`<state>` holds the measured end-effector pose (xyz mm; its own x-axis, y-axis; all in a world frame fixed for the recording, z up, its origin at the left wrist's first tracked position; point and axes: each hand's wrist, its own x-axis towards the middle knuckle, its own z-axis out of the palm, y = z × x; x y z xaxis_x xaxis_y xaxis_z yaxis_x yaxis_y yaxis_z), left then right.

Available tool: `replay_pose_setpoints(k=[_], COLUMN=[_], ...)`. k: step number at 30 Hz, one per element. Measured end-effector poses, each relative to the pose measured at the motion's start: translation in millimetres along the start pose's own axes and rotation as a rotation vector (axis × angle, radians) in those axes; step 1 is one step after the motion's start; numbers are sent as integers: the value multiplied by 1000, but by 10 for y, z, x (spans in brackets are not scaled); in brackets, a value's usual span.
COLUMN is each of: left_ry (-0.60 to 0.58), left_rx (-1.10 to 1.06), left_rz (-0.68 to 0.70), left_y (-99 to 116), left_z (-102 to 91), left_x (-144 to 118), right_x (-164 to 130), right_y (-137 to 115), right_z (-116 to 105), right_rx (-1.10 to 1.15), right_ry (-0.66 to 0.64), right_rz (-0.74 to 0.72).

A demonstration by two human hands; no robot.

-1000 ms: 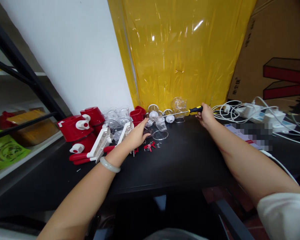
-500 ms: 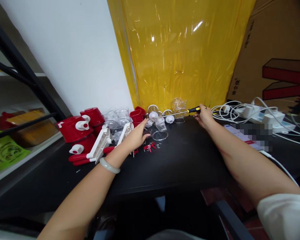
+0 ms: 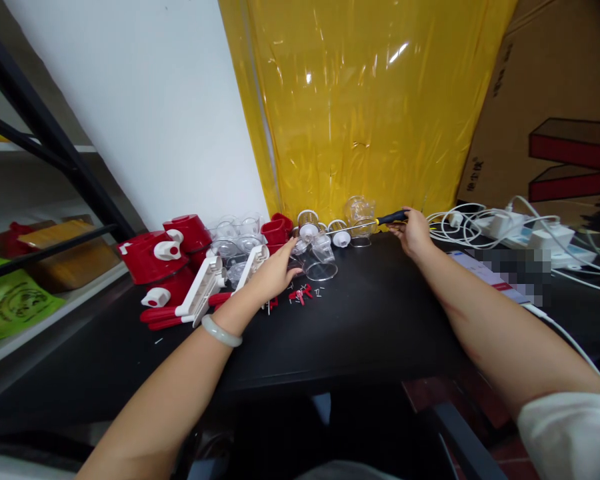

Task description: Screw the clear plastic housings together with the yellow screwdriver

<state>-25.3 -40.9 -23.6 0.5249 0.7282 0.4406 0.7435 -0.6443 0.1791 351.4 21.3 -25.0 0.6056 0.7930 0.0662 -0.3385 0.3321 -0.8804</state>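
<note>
My right hand is closed around the far end of a black-and-yellow screwdriver. The screwdriver's long shaft points left, with its tip close to a clear plastic cup-like part lying on the table; exact contact is too small to tell. My left hand grips that clear part from its left side, thumb towards me, and the fingertips are partly hidden. Just in front of it lie small red pieces and several small screws. Behind stand slotted drums with white ends and another clear part.
At left are red housings with white knobs, white arms with red handles and clear cups. To the right lie a phone, white cables and chargers. Yellow wrapped sheeting rises behind the black table.
My right hand has shifted its grip slightly on the screwdriver handle, baring more of its black part. My left hand stays at the clear part; the whole view has shifted slightly.
</note>
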Motion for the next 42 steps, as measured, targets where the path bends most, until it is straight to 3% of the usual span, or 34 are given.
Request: replay_pose_setpoints(k=[9, 20, 29, 42], left_ry=[0, 0, -5, -16], left_rx=[4, 2, 5, 10], left_rz=[-11, 7, 5, -22], left_y=[6, 9, 21, 56], left_z=[-8, -6, -15, -35], left_x=[-5, 0, 0, -1], right_x=[52, 74, 69, 271], right_y=[91, 60, 88, 205], right_z=[-24, -8, -27, -53], right_rx=[-137, -82, -124, -53], right_ry=[52, 9, 35, -25], right_rz=[-225, -87, -223, -168])
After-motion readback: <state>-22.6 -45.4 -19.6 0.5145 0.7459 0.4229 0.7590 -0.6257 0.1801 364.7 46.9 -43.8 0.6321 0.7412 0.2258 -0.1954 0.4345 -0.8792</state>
